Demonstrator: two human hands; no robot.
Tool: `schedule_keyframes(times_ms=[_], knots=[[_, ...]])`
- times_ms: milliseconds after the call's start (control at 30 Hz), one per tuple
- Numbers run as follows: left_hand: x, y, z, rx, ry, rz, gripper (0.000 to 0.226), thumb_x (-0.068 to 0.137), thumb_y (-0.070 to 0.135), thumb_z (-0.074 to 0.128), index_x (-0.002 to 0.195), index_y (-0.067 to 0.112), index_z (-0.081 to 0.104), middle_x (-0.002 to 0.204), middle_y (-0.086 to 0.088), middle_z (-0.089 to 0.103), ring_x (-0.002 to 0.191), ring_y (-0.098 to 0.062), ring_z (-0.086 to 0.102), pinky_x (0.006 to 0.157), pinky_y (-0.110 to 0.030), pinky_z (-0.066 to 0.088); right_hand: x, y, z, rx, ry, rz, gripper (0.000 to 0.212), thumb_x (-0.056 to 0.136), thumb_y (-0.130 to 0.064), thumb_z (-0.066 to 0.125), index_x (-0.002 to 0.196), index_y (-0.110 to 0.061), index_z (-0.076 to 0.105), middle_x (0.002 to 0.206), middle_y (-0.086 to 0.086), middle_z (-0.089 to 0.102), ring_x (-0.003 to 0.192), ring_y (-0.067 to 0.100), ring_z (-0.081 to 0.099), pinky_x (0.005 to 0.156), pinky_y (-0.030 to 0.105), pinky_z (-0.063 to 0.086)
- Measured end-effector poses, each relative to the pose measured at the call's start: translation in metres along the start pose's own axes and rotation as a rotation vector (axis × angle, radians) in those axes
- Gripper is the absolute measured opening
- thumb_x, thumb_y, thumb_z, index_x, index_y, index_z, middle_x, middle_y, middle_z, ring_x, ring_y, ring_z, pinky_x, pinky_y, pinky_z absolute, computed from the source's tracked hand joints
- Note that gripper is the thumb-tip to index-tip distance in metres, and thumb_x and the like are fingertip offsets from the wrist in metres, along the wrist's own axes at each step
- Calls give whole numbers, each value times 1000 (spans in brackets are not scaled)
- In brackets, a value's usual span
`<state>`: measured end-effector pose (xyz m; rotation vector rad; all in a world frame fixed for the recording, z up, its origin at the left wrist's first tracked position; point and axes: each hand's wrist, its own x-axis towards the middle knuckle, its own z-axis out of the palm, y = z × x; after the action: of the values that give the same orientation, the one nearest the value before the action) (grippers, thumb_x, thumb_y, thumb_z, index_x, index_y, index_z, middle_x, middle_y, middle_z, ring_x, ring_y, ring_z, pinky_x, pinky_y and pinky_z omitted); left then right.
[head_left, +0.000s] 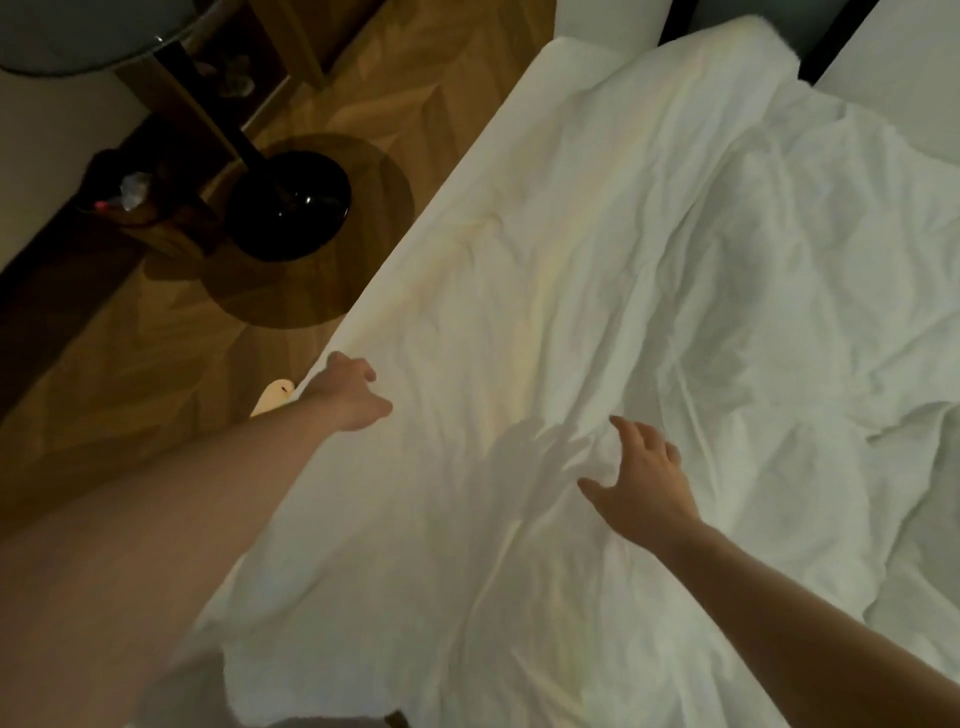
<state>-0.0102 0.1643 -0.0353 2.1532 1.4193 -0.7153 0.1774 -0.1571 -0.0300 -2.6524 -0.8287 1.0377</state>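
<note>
Grip: left hand (349, 387) has its fingers curled round the left edge of the duvet (571, 270) and holds it. The right hand (644, 483) is released, fingers spread, resting on a bunched fold further in.

Head view (the only one): the duvet lies rumpled across the bed (519, 119), its left edge running along the bed side above the wood floor (156, 364). A slipper (272, 397) is just beside the left wrist. The black lamp base (288, 205) is well apart.

Handling, my read: light, soft and limp, so it drags and wrinkles rather than shifting as one piece. Take it at the edge or a corner, pinch a full fold, pull taut, then smooth with a flat palm. Not fragile, but a shallow pinch will slip off.
</note>
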Motion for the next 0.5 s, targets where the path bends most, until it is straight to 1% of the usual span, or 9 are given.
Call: schedule_keyframes(times_ms=[67,133,167,233,300,367,433,467,500], knots=[[41,-6,12,-112,107,-95,86,83,41,78,153,15,35,159,-11,31,140,-39,41,110,-46,44,32,8,12,-76,42,15,105,83,-59,73,162,-29,11,168,7,13,154,33,13,121,54,25],[76,-19,29,-168,182,-181,106,80,45,82,159,14,19,166,-11,21,149,-38,28,118,-49,33,59,24,30,-160,27,67,115,78,-66,75,161,-35,2,170,8,0,155,37,5,120,59,22],[91,-26,39,-176,183,-216,114,76,50,82,160,16,14,167,-10,17,150,-38,25,119,-50,30,71,35,41,-184,1,109,119,75,-68,76,161,-38,-2,170,8,-5,155,40,6,118,60,25],[107,-34,55,-181,109,-274,121,72,59,81,161,18,10,167,-10,18,150,-39,25,120,-52,30,84,64,64,-207,-93,197,121,75,-63,78,159,-41,-6,168,9,-8,150,44,22,113,55,35],[106,-27,73,-194,92,-217,100,79,48,79,158,15,26,159,-13,37,142,-39,40,115,-49,38,85,90,85,-171,-147,231,107,80,-43,79,155,-39,3,161,15,13,134,44,47,104,49,46],[85,-8,88,-139,220,-16,64,84,29,74,143,15,50,138,-13,60,123,-40,57,103,-48,49,76,107,98,-150,-114,200,79,82,-17,70,141,-37,22,139,9,40,113,39,63,92,46,53],[48,6,98,-82,387,261,38,84,11,70,122,15,67,111,-11,72,100,-38,67,86,-42,54,65,112,106,-139,-65,141,50,80,-8,58,122,-33,45,118,0,55,101,33,67,87,44,54],[28,5,98,-90,440,383,26,83,5,69,107,15,72,97,-10,74,86,-34,68,74,-36,53,58,111,106,-101,-45,113,34,78,-8,54,103,-32,54,106,-5,57,93,30,66,84,44,54],[10,-1,95,-84,475,460,19,81,-1,71,92,14,72,83,-8,73,73,-30,65,64,-30,47,50,107,104,-50,-32,84,24,76,-7,52,83,-30,54,94,-9,55,84,28,63,79,44,54]])
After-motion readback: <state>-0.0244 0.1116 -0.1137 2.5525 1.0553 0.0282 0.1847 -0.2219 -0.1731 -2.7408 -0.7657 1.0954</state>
